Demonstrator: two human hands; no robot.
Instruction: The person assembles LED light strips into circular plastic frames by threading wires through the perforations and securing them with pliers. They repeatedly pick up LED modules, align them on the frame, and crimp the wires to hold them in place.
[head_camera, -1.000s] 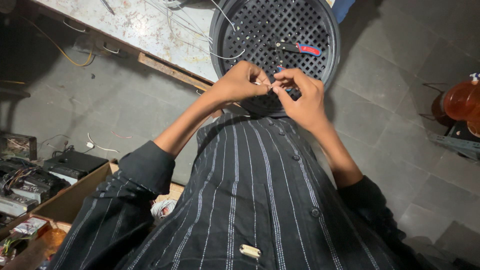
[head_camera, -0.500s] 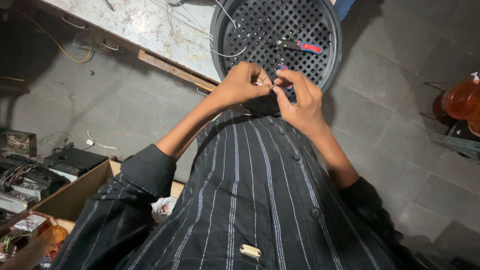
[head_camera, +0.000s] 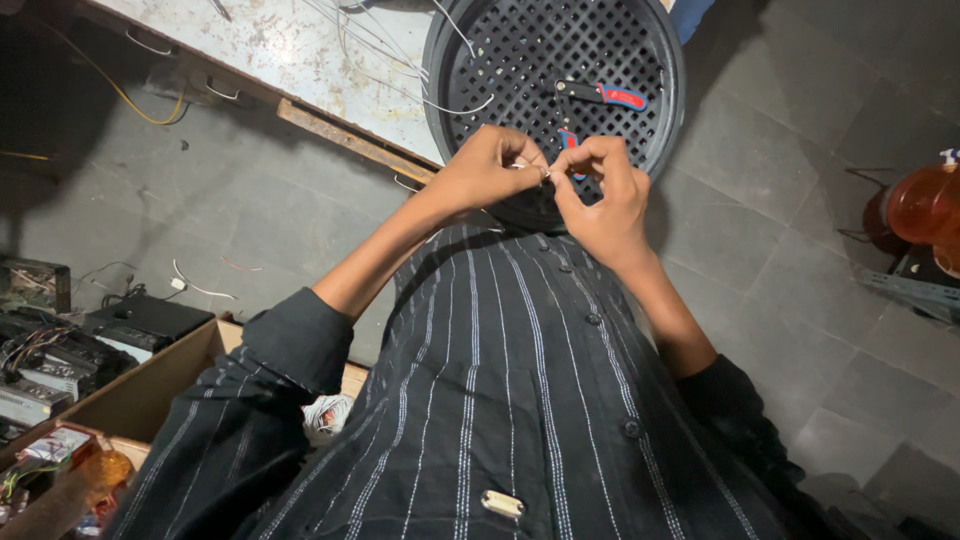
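1. Wire, thin and pale: a short piece pinched between both hands, held above the near rim of the round basket; its ends are too small to make out.
2. Left hand: fingers curled narrow, thumb and forefinger closed on the wire at its left side.
3. Right hand: fingers bent in tight, tips closed on the same wire, touching the left hand's fingertips.
4. Round basket: black plastic, lattice bottom, standing on the tiled floor against the near edge of the grey board.
5. Pliers: red-and-blue grips, lying inside the basket toward its right side, apart from both hands.
6. Grey board: scuffed, wooden edge strip, loose white wires trailing from it into the basket.
7. Cardboard box: open, at the lower left, beside the person's left sleeve.
8. Electronic units: dark cased devices with wiring, stacked left of the box.
9. Orange vessel: translucent, at the right edge of the floor, well apart from the hands.
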